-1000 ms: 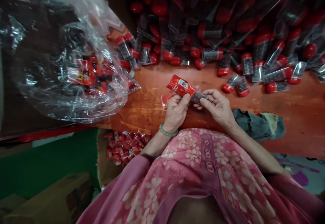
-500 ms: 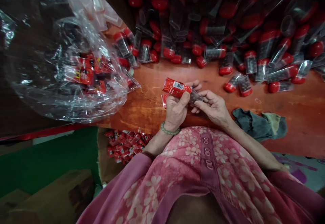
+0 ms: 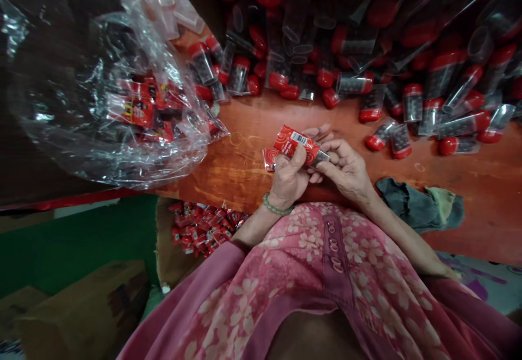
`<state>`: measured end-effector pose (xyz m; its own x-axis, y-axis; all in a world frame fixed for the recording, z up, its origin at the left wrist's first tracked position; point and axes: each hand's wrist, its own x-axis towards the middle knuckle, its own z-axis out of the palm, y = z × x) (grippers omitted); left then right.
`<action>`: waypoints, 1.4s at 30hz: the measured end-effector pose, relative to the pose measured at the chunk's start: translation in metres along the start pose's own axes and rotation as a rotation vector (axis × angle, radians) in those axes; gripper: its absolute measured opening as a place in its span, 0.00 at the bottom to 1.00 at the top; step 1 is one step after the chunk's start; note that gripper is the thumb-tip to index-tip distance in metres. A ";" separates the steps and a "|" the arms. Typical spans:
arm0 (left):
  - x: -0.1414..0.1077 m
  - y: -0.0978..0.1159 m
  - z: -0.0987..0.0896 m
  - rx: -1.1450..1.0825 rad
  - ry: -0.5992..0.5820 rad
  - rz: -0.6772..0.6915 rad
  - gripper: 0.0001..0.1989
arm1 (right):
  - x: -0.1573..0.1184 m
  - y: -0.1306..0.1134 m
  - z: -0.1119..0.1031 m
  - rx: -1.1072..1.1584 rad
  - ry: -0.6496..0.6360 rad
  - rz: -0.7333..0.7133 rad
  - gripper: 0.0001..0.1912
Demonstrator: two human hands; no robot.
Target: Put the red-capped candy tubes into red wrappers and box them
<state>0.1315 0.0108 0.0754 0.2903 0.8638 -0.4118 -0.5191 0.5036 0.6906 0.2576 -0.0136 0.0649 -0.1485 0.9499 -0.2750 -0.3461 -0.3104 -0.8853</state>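
Note:
A red printed sleeve (image 3: 290, 141) with a white barcode label is around most of a clear tube (image 3: 322, 156), whose end pokes out at the right. My left hand (image 3: 290, 178) has its thumb on top of the sleeve and its fingers beneath. With thumb and fingers, my right hand (image 3: 346, 167) pinches the tube's exposed end. Another red piece (image 3: 269, 160) lies flat on the orange-brown table (image 3: 228, 169), just left of my left hand.
Many clear tubes with red caps (image 3: 371, 82) are heaped at the back and right. A clear plastic bag (image 3: 122, 153) with red packets lies left. A dark cloth (image 3: 416, 205) rests right. Below the table edge, a cardboard box (image 3: 169, 262) holds red packets (image 3: 202, 227).
The red sleeve now covers more of the clear tube, leaving a shorter end out. The whole view has shifted slightly.

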 end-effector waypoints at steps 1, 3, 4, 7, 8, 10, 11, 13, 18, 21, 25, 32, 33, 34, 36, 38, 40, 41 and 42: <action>-0.001 -0.001 0.001 -0.017 0.001 -0.011 0.26 | 0.000 0.000 0.000 0.001 -0.008 0.012 0.22; -0.002 -0.003 0.003 -0.053 -0.027 -0.045 0.23 | -0.001 0.000 -0.001 -0.011 -0.021 0.031 0.22; -0.003 -0.004 0.004 -0.069 -0.048 -0.061 0.21 | -0.001 0.000 -0.002 -0.018 -0.020 0.038 0.22; -0.005 -0.006 0.005 -0.085 -0.111 -0.084 0.20 | -0.002 0.001 -0.004 -0.025 -0.021 0.045 0.24; -0.005 -0.006 0.005 -0.072 -0.134 -0.092 0.20 | -0.003 0.002 -0.005 -0.025 -0.023 0.045 0.24; -0.006 -0.006 0.003 -0.014 -0.175 -0.113 0.20 | -0.004 0.004 -0.007 -0.033 -0.016 0.055 0.24; -0.007 -0.007 0.001 0.021 -0.195 -0.124 0.20 | -0.005 0.005 -0.007 -0.037 -0.003 0.058 0.23; -0.007 -0.009 -0.002 0.078 -0.220 -0.145 0.21 | -0.006 0.009 -0.010 -0.039 0.027 0.059 0.22; -0.009 -0.017 -0.008 0.117 -0.283 -0.187 0.27 | -0.010 0.020 -0.018 -0.029 -0.021 0.088 0.20; -0.011 -0.019 -0.010 0.140 -0.324 -0.180 0.29 | -0.010 0.026 -0.022 -0.025 -0.047 0.107 0.24; -0.015 -0.018 -0.014 0.146 -0.343 -0.178 0.27 | -0.010 0.030 -0.023 -0.034 -0.045 0.118 0.26; -0.021 -0.016 -0.018 0.130 -0.283 -0.169 0.28 | -0.009 0.032 -0.010 -0.043 -0.092 0.156 0.24; -0.025 -0.013 -0.020 0.149 -0.273 -0.151 0.27 | -0.009 0.031 -0.006 -0.054 -0.128 0.166 0.24; -0.030 -0.008 -0.023 0.177 -0.260 -0.118 0.25 | -0.008 0.028 -0.003 -0.079 -0.183 0.178 0.23; -0.046 0.006 -0.036 0.270 -0.218 -0.019 0.22 | -0.006 0.021 0.004 -0.175 -0.319 0.206 0.21; -0.071 0.025 -0.057 0.406 -0.138 0.078 0.17 | -0.003 0.012 0.006 -0.331 -0.374 0.164 0.18; -0.102 0.045 -0.090 0.565 -0.001 0.120 0.13 | 0.000 0.006 0.005 -0.534 -0.316 0.018 0.15; -0.117 0.054 -0.110 0.647 0.096 0.137 0.11 | 0.001 0.004 0.003 -0.649 -0.270 -0.082 0.15; -0.132 0.061 -0.132 0.731 0.200 0.167 0.11 | 0.004 0.002 0.001 -0.766 -0.236 -0.187 0.15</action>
<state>-0.0447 -0.0742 0.0939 0.0685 0.9452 -0.3193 0.1393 0.3078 0.9412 0.2552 -0.0110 0.0623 -0.3712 0.9245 -0.0870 0.3311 0.0443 -0.9425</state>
